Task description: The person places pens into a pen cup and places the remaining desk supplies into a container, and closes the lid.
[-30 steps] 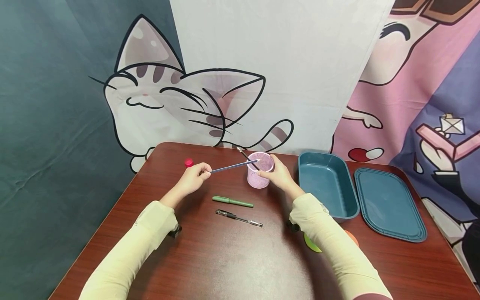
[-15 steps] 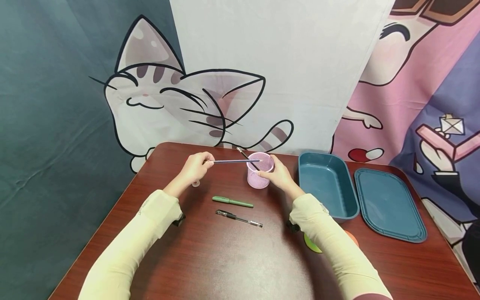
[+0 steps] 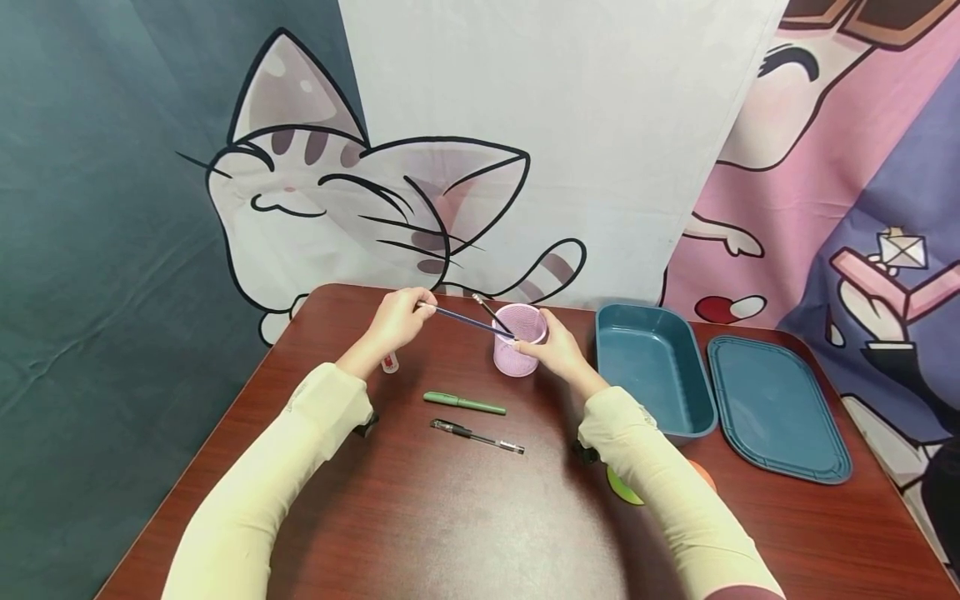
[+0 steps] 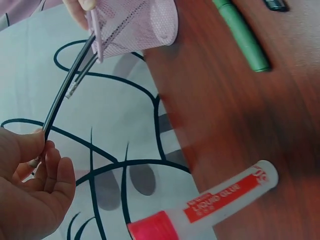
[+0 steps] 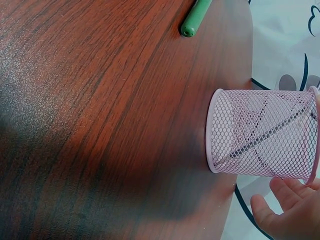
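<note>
My left hand [image 3: 402, 318] pinches a slim blue pencil [image 3: 471, 321] near one end. The pencil slants down to the right, its far end at the mouth of a pink mesh pen cup [image 3: 514, 358]. In the left wrist view that end of the pencil [image 4: 67, 86] passes the cup's rim. My right hand [image 3: 558, 346] grips the cup near its rim, thumb on the near side; the right wrist view catches only some of its fingers [image 5: 285, 212]. A dark pencil with a pale eraser end [image 3: 483, 305] leans inside the cup, which stands upright on the table.
A green pen [image 3: 465, 403] and a black gel pen [image 3: 480, 437] lie in front of the cup. A liquid glue bottle [image 4: 225, 200] is beneath my left wrist. A teal bin [image 3: 652, 367] and its lid [image 3: 780, 408] sit right; a green item [image 3: 622, 487] is partly under my right sleeve.
My left hand has moved right and up toward the back. The pencil has swung from sloping upward to sloping down into the cup's mouth. My right hand and the cup stay put.
</note>
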The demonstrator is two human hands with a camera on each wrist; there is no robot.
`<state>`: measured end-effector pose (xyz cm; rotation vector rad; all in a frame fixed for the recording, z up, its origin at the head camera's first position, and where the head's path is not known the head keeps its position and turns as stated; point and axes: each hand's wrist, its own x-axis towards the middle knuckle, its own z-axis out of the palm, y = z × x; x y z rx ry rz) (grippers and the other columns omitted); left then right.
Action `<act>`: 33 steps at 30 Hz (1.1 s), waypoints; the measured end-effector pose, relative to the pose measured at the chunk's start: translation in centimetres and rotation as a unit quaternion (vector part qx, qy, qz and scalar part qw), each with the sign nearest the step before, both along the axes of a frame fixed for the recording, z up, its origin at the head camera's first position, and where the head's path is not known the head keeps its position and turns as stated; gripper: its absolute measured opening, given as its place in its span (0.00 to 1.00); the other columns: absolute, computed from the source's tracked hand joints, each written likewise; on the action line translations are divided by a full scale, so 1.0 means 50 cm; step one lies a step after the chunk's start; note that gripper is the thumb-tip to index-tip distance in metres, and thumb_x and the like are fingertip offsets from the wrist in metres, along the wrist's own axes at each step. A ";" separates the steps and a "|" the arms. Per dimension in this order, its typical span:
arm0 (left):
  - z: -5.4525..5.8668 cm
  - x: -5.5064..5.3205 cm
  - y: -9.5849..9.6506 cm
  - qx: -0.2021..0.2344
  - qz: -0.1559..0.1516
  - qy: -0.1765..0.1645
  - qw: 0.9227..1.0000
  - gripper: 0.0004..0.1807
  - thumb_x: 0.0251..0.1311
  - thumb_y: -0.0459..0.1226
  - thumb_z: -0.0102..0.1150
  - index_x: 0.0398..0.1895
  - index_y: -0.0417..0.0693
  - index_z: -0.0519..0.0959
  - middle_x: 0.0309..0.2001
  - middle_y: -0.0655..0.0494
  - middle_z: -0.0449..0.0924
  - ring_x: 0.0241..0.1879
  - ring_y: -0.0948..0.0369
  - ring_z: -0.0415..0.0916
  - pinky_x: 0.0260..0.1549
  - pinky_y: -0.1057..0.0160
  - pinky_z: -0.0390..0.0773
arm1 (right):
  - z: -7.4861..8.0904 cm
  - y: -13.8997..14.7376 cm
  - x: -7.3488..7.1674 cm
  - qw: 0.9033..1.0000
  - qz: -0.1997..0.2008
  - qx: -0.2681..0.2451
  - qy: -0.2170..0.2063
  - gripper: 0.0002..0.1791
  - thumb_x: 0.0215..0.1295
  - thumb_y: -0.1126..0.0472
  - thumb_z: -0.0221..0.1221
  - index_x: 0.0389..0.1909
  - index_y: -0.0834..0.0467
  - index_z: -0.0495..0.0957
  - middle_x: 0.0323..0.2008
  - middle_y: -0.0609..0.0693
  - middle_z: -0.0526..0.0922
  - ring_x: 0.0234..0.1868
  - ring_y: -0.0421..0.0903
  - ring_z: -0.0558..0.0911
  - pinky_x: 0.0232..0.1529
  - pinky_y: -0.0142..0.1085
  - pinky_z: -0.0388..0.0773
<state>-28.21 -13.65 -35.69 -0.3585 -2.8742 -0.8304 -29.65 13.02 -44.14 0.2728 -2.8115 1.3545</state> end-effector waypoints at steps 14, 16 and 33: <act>0.014 -0.034 0.061 0.034 -0.005 -0.004 0.999 0.06 0.57 0.37 0.53 0.35 0.45 0.77 0.35 0.50 0.78 0.36 0.56 0.72 0.39 0.60 0.70 | 0.005 -0.001 0.004 1.000 0.000 0.004 0.003 0.43 0.44 0.49 0.66 0.60 0.59 0.58 0.55 0.59 0.69 0.56 0.53 0.68 0.57 0.47 0.63; 0.010 -0.037 0.067 0.043 0.000 -0.017 0.999 0.07 0.56 0.37 0.53 0.35 0.45 0.77 0.35 0.50 0.78 0.36 0.56 0.72 0.39 0.59 0.70 | 0.006 -0.002 0.006 1.000 -0.001 0.005 0.003 0.43 0.44 0.50 0.66 0.60 0.59 0.58 0.55 0.59 0.69 0.57 0.53 0.68 0.58 0.47 0.63; -0.031 -0.058 0.094 0.123 0.019 -0.035 0.992 0.08 0.54 0.39 0.55 0.33 0.43 0.78 0.31 0.50 0.78 0.32 0.58 0.71 0.32 0.66 0.67 | 0.001 -0.002 0.003 1.000 -0.003 0.003 -0.002 0.44 0.44 0.49 0.66 0.61 0.59 0.57 0.56 0.58 0.69 0.58 0.53 0.67 0.59 0.46 0.61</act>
